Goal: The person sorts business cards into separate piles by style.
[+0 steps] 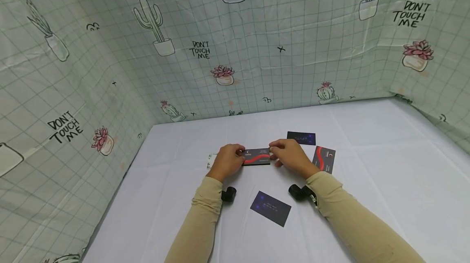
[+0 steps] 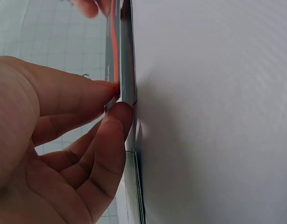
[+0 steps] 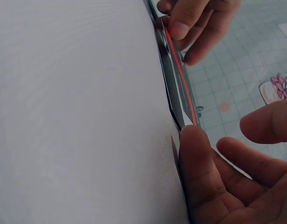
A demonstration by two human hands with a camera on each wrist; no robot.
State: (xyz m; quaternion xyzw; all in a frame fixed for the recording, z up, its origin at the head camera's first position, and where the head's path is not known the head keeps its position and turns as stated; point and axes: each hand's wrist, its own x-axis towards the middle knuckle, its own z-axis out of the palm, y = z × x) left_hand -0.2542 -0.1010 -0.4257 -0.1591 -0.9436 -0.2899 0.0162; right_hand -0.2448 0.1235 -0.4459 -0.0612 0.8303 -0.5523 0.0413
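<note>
A dark grey business card (image 1: 256,156) with a red wavy band lies crosswise between the two hands, on top of at least one other dark card. My left hand (image 1: 228,160) pinches its left end with thumb and finger, as the left wrist view shows close up. At the opposite end, a fingertip of my right hand (image 1: 291,156) touches the card edge, while another digit of that hand (image 3: 237,186) stands off from it. In the right wrist view, a thin pale wedge shows between the layers near this end.
A white-and-green card (image 1: 211,160) lies partly behind the left hand. Another red-banded card (image 1: 324,157) sits beside the right wrist, with a dark blue card (image 1: 302,137) beyond it. A similar dark card (image 1: 271,208) lies between the forearms on the white table (image 1: 165,197).
</note>
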